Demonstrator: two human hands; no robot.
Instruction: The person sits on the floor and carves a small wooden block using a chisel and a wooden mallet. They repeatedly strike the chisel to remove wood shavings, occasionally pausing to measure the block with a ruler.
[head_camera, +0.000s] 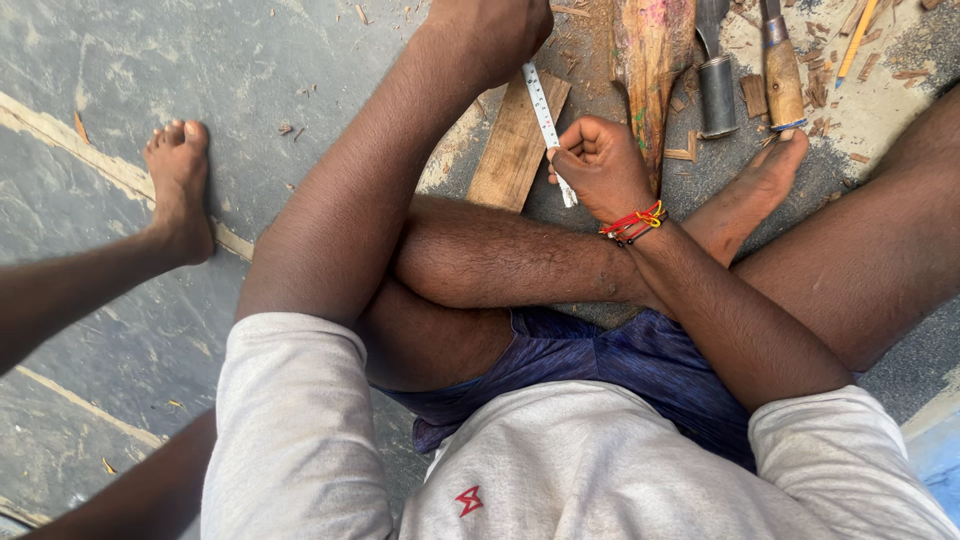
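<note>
I sit cross-legged on a grey floor. My left hand (490, 30) is closed at the top of the view, over the far end of a white measuring tape (543, 115). My right hand (600, 165), with red and yellow thread bands at the wrist, is a fist gripping the tape's near end. The tape runs diagonally between both hands, along the right edge of a flat wooden plank (515, 140). A rough wooden log piece (650, 60) lies just beyond my right hand.
Two chisels, one metal-socketed (716, 85) and one wooden-handled (782, 75), lie at the top right among wood chips, with a pencil (857, 40) beside them. My bare foot (760, 180) rests near the log. Another person's foot (180, 185) and leg reach in from the left.
</note>
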